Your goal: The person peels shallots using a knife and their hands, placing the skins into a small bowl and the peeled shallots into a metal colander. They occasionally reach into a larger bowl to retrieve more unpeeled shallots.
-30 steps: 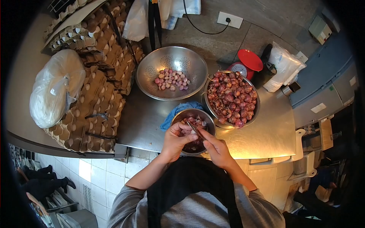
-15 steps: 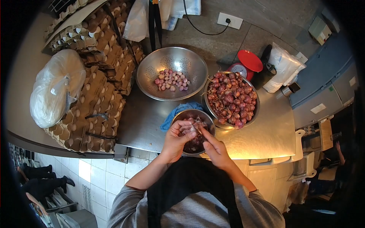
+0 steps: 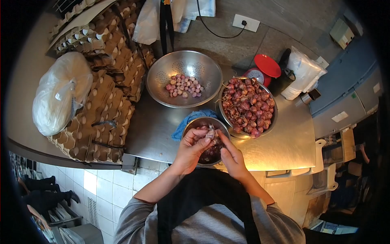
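Note:
Over a small steel bowl point(image 3: 202, 122) of dark red skins, my left hand point(image 3: 191, 149) pinches a pale, papery shallot point(image 3: 210, 134). My right hand point(image 3: 233, 156) is beside it, fingers extended toward the shallot; whether its fingertips grip a bit of skin is too small to tell. Behind the bowl lies a blue cloth point(image 3: 185, 124). A large steel colander point(image 3: 154, 87) holds several peeled shallots point(image 3: 184, 86). To the right, another steel bowl point(image 3: 274, 122) is heaped with unpeeled red shallots point(image 3: 246, 105).
Stacked egg trays point(image 3: 101, 118) and a filled plastic bag point(image 3: 61, 93) stand at the left. A red scale point(image 3: 267, 66) and a white package point(image 3: 302, 71) are at the back right. The steel table point(image 3: 292, 150) ends near my apron. People's legs point(image 3: 46, 191) show at lower left.
My right hand's fingers have moved slightly down and away from my left fingertips. More of the pale shallot and its loose skin now shows.

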### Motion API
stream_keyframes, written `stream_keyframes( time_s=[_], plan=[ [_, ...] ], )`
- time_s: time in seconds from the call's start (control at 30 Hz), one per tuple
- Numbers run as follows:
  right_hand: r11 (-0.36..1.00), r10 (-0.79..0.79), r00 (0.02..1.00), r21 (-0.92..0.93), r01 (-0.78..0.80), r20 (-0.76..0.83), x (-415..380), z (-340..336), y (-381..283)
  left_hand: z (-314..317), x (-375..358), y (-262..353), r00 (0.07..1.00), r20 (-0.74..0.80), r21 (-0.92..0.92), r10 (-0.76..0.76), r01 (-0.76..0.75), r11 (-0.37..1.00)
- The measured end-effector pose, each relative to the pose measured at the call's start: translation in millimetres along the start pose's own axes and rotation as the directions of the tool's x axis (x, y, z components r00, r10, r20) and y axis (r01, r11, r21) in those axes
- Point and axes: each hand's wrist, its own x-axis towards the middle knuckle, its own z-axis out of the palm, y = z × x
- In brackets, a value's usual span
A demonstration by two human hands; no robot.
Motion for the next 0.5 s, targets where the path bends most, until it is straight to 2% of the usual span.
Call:
stream_keyframes(
  time_s=[0.03, 0.13, 0.23, 0.3, 0.37, 0.5],
  plan=[
    [0.975, -0.16, 0.987, -0.151, 0.16, 0.009, 0.5, 1.0, 1.0, -1.7, 0.0, -1.8, 1.0, 0.005, -0.012, 0.003, -0.003, 1.0],
    [0.968, -0.079, 0.995, -0.234, 0.09, 0.058, -0.7, -0.4, -10.8, -11.1, 3.3, -9.6, 0.996, 0.076, 0.036, 0.047, -0.05, 0.998],
    [0.994, -0.002, 0.998, -0.113, 0.009, 0.061, 1.0, -6.8, 2.9, -6.1, 0.1, -3.8, 0.996, 0.086, 0.06, -0.018, 0.012, 0.998],
    [0.98, 0.142, 0.99, 0.141, -0.142, 0.013, -1.3, -3.9, 10.3, 2.4, -1.1, 0.7, 0.997, 0.05, 0.028, -0.05, 0.049, 0.998],
    [0.961, 0.171, 0.985, 0.22, -0.166, 0.001, -3.3, -1.1, 11.8, 3.6, -0.7, 2.0, 0.997, 0.019, 0.012, -0.079, 0.079, 0.997],
    [0.999, -0.037, 0.999, -0.029, 0.037, 0.032, -3.9, 3.4, 4.7, -1.2, 1.0, -1.6, 0.993, -0.01, 0.006, -0.121, 0.121, 0.993]
  ],
)
